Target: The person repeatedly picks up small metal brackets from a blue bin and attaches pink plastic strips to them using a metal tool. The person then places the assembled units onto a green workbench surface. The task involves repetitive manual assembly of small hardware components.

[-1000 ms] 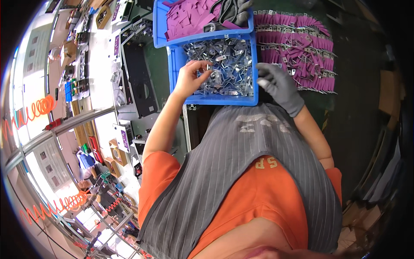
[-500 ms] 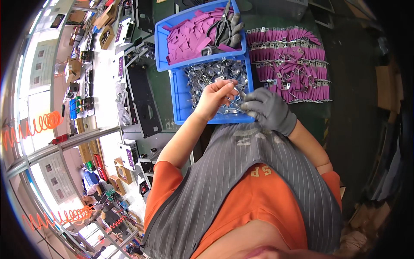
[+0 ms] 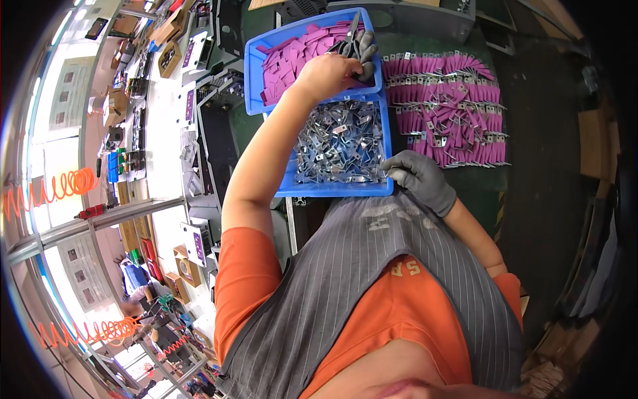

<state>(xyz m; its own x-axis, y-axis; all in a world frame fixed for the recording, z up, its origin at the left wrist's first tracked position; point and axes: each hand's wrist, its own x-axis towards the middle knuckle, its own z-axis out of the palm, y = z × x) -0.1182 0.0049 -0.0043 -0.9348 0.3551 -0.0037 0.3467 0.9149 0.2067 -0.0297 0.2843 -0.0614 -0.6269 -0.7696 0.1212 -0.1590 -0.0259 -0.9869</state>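
Observation:
My bare left hand (image 3: 329, 74) reaches over the upper blue bin (image 3: 254, 80), its fingers curled near the purple flat pieces (image 3: 286, 65). What its fingertips hold, if anything, is hidden. Beside it, black-handled scissors (image 3: 354, 30) and a grey glove (image 3: 365, 52) lie on the pieces. My right hand (image 3: 420, 178), in a grey glove, is closed at the right edge of the lower blue bin (image 3: 339, 190); anything between its fingers is too small to name. Small bent metal brackets (image 3: 339, 143) fill that bin.
Rows of metal brackets with purple sleeves (image 3: 452, 110) cover the green table (image 3: 475, 183) on the right. Black metal panels (image 3: 222, 149) stand left of the bins. A grey box (image 3: 425, 23) sits at the back. Orange coiled hoses (image 3: 73, 185) hang at far left.
My left hand has moved away from beside my right hand, up and over the upper bin. My right hand has shifted slightly down toward the lower bin's near corner.

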